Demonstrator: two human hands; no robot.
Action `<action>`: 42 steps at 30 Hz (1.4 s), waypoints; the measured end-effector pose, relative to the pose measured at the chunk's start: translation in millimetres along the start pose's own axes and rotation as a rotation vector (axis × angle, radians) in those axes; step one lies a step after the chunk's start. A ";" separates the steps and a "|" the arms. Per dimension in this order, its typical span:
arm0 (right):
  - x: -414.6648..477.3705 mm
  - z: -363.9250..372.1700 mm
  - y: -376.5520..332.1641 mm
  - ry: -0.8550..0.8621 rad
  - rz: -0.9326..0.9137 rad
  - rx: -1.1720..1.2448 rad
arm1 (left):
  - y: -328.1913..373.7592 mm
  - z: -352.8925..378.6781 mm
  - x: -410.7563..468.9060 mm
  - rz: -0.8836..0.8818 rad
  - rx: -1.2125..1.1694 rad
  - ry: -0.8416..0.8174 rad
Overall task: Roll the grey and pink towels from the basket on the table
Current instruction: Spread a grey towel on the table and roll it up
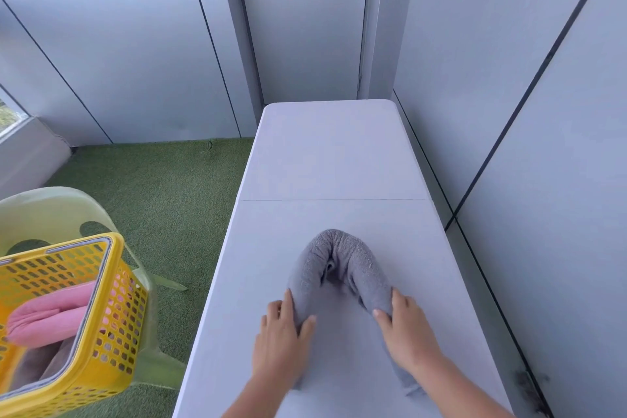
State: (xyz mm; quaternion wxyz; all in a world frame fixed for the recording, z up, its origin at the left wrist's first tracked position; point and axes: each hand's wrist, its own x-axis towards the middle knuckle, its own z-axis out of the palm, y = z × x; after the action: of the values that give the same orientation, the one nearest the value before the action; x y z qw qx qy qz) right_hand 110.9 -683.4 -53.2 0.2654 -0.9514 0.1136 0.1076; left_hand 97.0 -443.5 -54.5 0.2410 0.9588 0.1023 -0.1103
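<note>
Risk: grey towel (334, 248) is bending into an arch instead of lying as a straight roll. Uneven pulling on the ends is likely loosening the layers.
Risk 2: the towel's near ends are running under the wrists toward the table (332, 153) edge and could be slipping off.
Left hand (283, 339): gripping the arch's left leg, thumb inside, fingers outside.
Right hand (407, 332): gripping the right leg the same way.
Grey towel position: lying on the table's near half, its bend pointing away, ahead of both hands.
Pink towel (47, 319): sitting in the yellow basket (118, 244), well apart from the hands, not yet rolled.
</note>
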 end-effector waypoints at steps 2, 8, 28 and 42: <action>-10.6 10.0 -18.6 -0.030 -0.030 0.058 | 28.1 15.6 -18.4 -0.026 -0.283 -0.074; -24.6 -8.0 -33.3 -0.139 -0.107 -0.187 | 59.5 17.3 -38.1 -0.207 -0.837 -0.258; -9.4 -43.0 29.3 -0.152 -0.374 -0.529 | 34.3 -34.1 27.2 0.546 0.600 -0.150; 13.3 -128.7 -80.2 -0.006 -0.693 -0.549 | 31.9 -142.7 -5.9 0.380 0.471 0.203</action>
State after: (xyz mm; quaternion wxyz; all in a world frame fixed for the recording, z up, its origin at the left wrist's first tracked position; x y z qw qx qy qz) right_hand 164.0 -686.9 89.4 0.0237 -0.9682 -0.2457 0.0412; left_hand 122.4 -402.6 83.7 0.0173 0.9963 -0.0836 0.0123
